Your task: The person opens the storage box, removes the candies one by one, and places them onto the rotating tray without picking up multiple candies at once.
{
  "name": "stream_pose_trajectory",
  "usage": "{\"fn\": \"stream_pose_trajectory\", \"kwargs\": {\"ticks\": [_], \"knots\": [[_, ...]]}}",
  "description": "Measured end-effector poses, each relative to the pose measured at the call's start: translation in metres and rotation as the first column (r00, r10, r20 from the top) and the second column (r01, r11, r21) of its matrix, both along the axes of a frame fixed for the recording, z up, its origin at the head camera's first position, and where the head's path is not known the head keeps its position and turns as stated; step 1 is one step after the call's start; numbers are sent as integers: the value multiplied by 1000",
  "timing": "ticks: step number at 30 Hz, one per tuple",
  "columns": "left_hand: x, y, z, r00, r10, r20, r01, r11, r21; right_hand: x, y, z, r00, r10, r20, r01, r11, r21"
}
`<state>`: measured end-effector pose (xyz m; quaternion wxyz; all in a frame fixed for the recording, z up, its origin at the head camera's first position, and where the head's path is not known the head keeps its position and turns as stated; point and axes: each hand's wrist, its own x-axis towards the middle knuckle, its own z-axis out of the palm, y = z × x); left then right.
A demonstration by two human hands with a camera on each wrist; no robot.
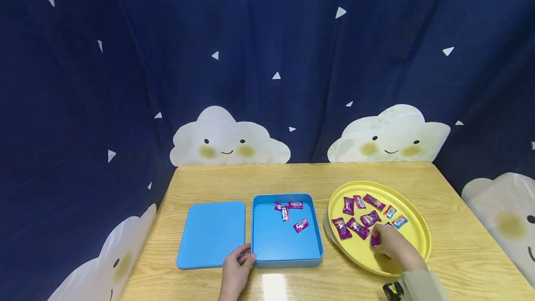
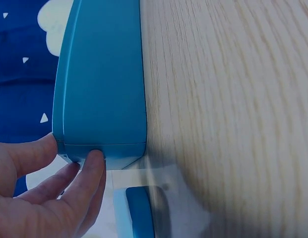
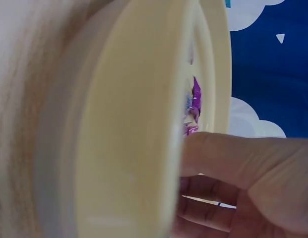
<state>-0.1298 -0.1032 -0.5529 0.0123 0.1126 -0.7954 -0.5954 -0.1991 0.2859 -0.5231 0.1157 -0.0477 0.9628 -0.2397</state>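
Observation:
My left hand (image 1: 237, 268) holds the near left corner of an open blue box (image 1: 288, 264). In the left wrist view, the thumb is at the top edge and fingertips touch the outer wall. Inside the box lie several small wrapped candies (image 1: 301, 225), mostly magenta. Over a round yellow tray (image 1: 423, 226), my right hand (image 1: 393, 244) pinches a purple-wrapped candy (image 1: 375, 241). Several more purple candies (image 1: 357, 228) and some blue-and-white ones (image 1: 400, 221) lie on the tray. The tray rim hides the right fingertips in the right wrist view.
A flat blue lid (image 1: 213, 233) lies on the wooden table (image 1: 301, 178), left of the box. Behind the table hangs a dark blue curtain (image 1: 251, 27) with clouds and triangles. A dark band (image 1: 393, 290) circles the right wrist near the tray's front.

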Motion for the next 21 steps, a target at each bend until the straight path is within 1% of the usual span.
{"fn": "stream_pose_trajectory", "kwargs": {"ticks": [7,12,16,21], "knots": [[-1,0,-1,1000,6,5,-6,1000,-12,1,1,-8,1000,-4,-7,4,1000,22],[-1,-1,-1,999,8,34,-8,1000,-5,0,1,-11,999,-31,44,28,998,54],[0,-2,-2,1000,4,22,-4,1000,6,0,0,-10,998,-27,54,23,997,72],[-1,-2,-3,1000,1,13,-1,1000,17,0,0,-7,999,-5,38,2,996,94]]}}
